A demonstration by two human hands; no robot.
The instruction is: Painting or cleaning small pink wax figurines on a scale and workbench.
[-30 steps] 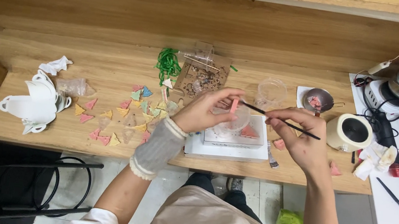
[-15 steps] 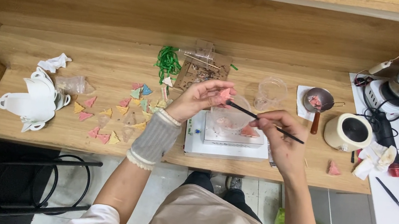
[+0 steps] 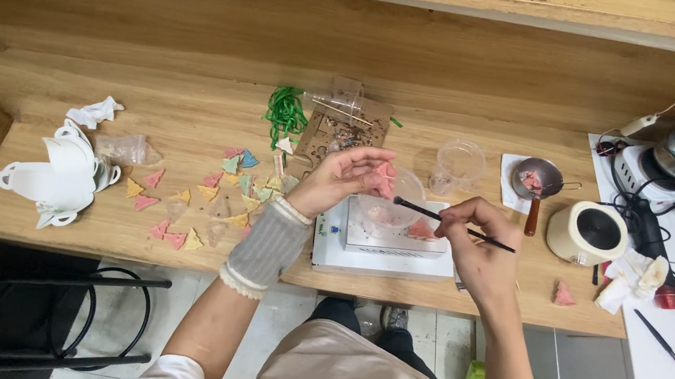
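Pink triangular piece (image 3: 381, 178) sits pinched in the fingertips of the left hand (image 3: 343, 180), raised just above a clear cup (image 3: 391, 215) that stands on a white flat scale (image 3: 387, 245) near the front edge of the wooden bench (image 3: 191, 107). The right hand (image 3: 474, 248) grasps a thin dark brush (image 3: 451, 226), its tip close to the piece and its handle slanting down to the right. Another pink piece (image 3: 422, 229) lies on the scale just below the brush.

Left of the scale, small pink, yellow and green triangles (image 3: 204, 197) are scattered across the bench, with white moulded shapes (image 3: 62, 177) further out toward the left end. Behind the hands lie a green ribbon bundle (image 3: 282, 111) and an empty clear cup (image 3: 457, 164). On the right, a small metal pan (image 3: 535, 180) and a cream round pot (image 3: 586, 233) crowd the bench's end; bare wood stays open along the back wall.
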